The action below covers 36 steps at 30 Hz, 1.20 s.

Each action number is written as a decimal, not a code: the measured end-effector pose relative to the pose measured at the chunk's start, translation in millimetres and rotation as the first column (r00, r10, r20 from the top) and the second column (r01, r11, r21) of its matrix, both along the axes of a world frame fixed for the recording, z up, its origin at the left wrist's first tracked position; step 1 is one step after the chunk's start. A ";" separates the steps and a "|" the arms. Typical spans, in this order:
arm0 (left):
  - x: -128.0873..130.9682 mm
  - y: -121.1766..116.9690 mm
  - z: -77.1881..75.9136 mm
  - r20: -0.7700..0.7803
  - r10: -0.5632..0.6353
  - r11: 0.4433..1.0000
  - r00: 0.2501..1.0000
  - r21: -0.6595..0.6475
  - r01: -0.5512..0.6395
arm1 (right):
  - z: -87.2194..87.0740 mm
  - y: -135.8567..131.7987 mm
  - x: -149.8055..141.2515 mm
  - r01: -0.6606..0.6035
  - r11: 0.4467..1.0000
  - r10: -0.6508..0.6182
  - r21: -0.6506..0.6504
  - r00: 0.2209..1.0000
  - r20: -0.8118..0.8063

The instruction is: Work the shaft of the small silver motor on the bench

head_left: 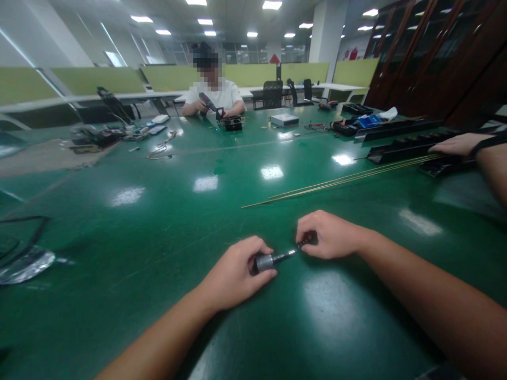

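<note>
My left hand [241,272] is closed around a grey metal cylinder [264,262], thumb on the near side and fingers on the far side. From the cylinder's right end a thin shaft [284,256] with a bright tip points toward my right hand [327,235]. Between that hand's thumb and curled fingers is a small dark coiled piece [304,242], which looks like a spring. It sits very close to the shaft's tip; whether they touch I cannot tell. Both hands are low over the green tabletop [166,295].
Long thin brass-coloured rods [317,186] lie beyond my right hand. Another person's hand [455,143] rests on black channels [400,148] at right. Across the table a person [214,97] holds a power drill [208,101]. A white-grey box [284,121] and loose parts [95,136] lie farther back.
</note>
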<state>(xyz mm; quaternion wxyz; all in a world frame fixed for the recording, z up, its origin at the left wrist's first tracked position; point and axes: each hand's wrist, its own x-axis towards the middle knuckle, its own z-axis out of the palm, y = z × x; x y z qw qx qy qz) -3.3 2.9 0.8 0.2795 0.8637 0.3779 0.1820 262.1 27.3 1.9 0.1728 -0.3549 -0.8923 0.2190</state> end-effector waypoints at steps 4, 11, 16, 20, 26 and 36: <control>0.7 0.1 0.4 -0.003 0.005 1.000 1.000 -0.002 -0.005 | -0.7 0.0 -1.0 -0.012 0.999 0.012 -0.039 1.000 -0.010; 0.7 1.0 -0.3 0.006 0.008 1.000 1.000 -0.001 -0.008 | -1.8 -6.3 -10.6 -0.028 0.998 0.025 -0.060 0.999 -0.046; 1.8 1.8 -0.8 -0.003 0.005 1.000 1.000 0.003 -0.005 | -10.7 -12.5 -33.3 -0.038 0.999 0.039 0.013 0.994 -0.104; 3.1 2.8 1.7 -0.028 0.003 1.000 1.000 -0.025 -0.004 | -16.7 -12.9 -40.3 -0.066 0.994 0.078 0.087 0.988 -0.132; 3.8 4.1 2.1 -0.044 -0.016 1.000 0.999 -0.025 0.015 | -16.6 -12.0 -35.6 -0.091 0.990 0.105 0.106 0.985 -0.134; 5.4 2.6 1.0 -0.015 0.013 1.000 1.000 -0.028 -0.013 | -19.6 -10.7 -36.7 -0.076 0.989 0.091 0.130 0.989 -0.119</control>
